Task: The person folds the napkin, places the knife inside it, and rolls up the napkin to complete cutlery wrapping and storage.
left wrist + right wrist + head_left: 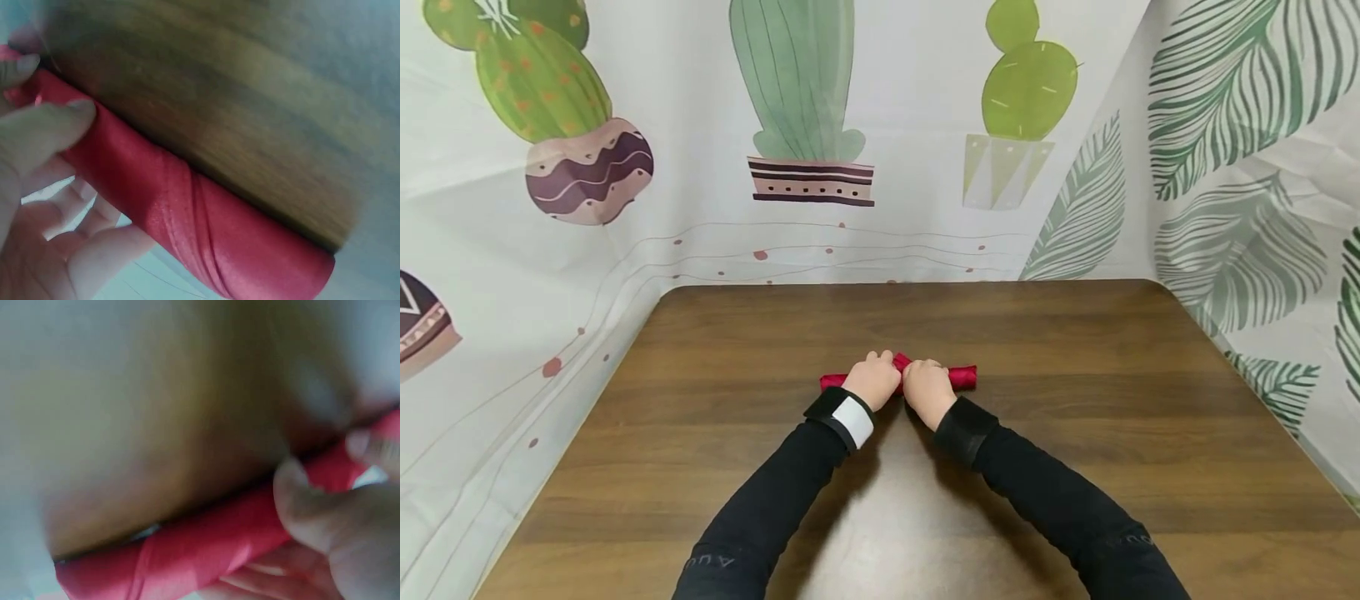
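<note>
A shiny red cloth [963,377], rolled into a long tube, lies crosswise on the wooden table. My left hand [872,382] grips it just left of the middle. Close beside it, my right hand [928,390] holds the roll on the other side. A small peak of red cloth [902,362] rises between the hands. In the left wrist view, the thumb lies on the roll [131,165] and the fingers bend around its other side; diagonal folds cross the cloth. The right wrist view, rather blurred, shows thumb and fingers around the roll [206,547].
The brown wooden tabletop [775,325] has rounded far corners and spreads around both arms. Behind it hangs a white sheet printed with cacti [917,175]; leaf-patterned fabric [1247,250] covers the right side.
</note>
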### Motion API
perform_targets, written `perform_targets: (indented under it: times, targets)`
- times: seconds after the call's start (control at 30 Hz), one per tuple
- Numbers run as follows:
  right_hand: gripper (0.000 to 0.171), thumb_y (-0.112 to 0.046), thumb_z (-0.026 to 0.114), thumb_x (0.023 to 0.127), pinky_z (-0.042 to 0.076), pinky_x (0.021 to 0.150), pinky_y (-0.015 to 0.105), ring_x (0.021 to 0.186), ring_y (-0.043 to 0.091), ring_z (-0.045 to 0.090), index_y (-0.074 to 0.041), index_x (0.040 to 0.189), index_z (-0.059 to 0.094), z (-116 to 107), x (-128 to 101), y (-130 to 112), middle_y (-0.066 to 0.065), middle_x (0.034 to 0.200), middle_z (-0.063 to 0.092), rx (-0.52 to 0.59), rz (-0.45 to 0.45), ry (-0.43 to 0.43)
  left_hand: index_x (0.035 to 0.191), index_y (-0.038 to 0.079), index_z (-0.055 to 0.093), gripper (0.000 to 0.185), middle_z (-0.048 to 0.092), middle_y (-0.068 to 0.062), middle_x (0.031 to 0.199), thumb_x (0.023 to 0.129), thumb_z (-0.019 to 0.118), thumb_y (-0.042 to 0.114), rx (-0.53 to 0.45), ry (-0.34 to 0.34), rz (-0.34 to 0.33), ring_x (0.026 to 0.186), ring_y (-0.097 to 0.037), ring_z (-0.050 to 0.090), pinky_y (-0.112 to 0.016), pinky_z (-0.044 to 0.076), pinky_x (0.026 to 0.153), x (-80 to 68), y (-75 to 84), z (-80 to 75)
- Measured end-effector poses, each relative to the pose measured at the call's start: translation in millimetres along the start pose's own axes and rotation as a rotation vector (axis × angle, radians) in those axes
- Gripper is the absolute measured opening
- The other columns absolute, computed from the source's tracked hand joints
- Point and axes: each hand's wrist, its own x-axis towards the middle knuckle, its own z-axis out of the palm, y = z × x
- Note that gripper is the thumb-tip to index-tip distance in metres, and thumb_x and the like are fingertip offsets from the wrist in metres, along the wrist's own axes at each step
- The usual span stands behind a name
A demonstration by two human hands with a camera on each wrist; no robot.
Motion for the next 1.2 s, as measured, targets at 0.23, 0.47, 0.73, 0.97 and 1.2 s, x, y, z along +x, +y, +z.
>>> perform_targets:
  times: [0.23, 0.47, 0.73, 0.97, 1.2]
  targets:
    - [0.031, -0.005, 0.034, 0.090, 0.047, 0.048, 0.041, 0.056, 0.033, 0.054, 0.004, 0.074, 0.060, 42, 5, 0, 0.018, 0.065, 0.054, 0.002, -0.140, 0.139, 0.088, 0.011, 0.069, 0.012, 0.053, -0.011, 0.087, 0.083, 0.058, 0.010, 0.035, 0.044, -0.026, 0.072, -0.024, 0.050, -0.035, 0.049, 0.051, 2.2, 2.0, 9.2]
    - [0.022, -0.016, 0.051, 0.078, 0.044, 0.046, 0.036, 0.049, 0.021, 0.051, -0.016, 0.057, 0.056, 82, 17, 15, 0.002, 0.055, 0.052, 0.187, -0.236, -0.018, 0.079, 0.010, 0.069, 0.014, 0.054, -0.010, 0.074, 0.082, 0.056, 0.007, 0.101, 0.177, 0.055, 0.061, -0.023, 0.054, -0.033, 0.048, 0.048, 3.1, 0.4, 16.8]
    - [0.023, -0.010, 0.052, 0.078, 0.044, 0.044, 0.032, 0.046, 0.019, 0.049, -0.014, 0.055, 0.053, 38, 4, 23, 0.003, 0.053, 0.050, 0.134, -0.254, 0.107, 0.087, 0.007, 0.059, 0.012, 0.063, -0.008, 0.081, 0.077, 0.063, 0.003, -0.060, 0.004, 0.128, 0.074, -0.022, 0.060, -0.033, 0.049, 0.061, 9.5, -11.5, 4.2]
    - [0.025, -0.011, 0.054, 0.082, 0.045, 0.045, 0.036, 0.047, 0.020, 0.051, -0.016, 0.057, 0.057, 0, 21, 33, 0.000, 0.053, 0.053, 0.157, -0.271, -0.153, 0.077, 0.010, 0.065, 0.005, 0.063, -0.006, 0.079, 0.076, 0.068, 0.014, -0.093, -0.014, 0.019, 0.069, -0.023, 0.060, -0.037, 0.049, 0.056, 11.1, -7.4, 3.5]
    - [0.022, -0.010, 0.050, 0.085, 0.046, 0.044, 0.041, 0.048, 0.026, 0.054, -0.007, 0.073, 0.068, -9, 12, 17, 0.010, 0.059, 0.059, 0.040, -0.163, -0.095, 0.075, 0.012, 0.067, 0.007, 0.065, -0.004, 0.081, 0.073, 0.071, 0.018, -0.173, -0.102, -0.029, 0.073, -0.019, 0.061, -0.034, 0.048, 0.060, 26.4, -23.1, 1.2]
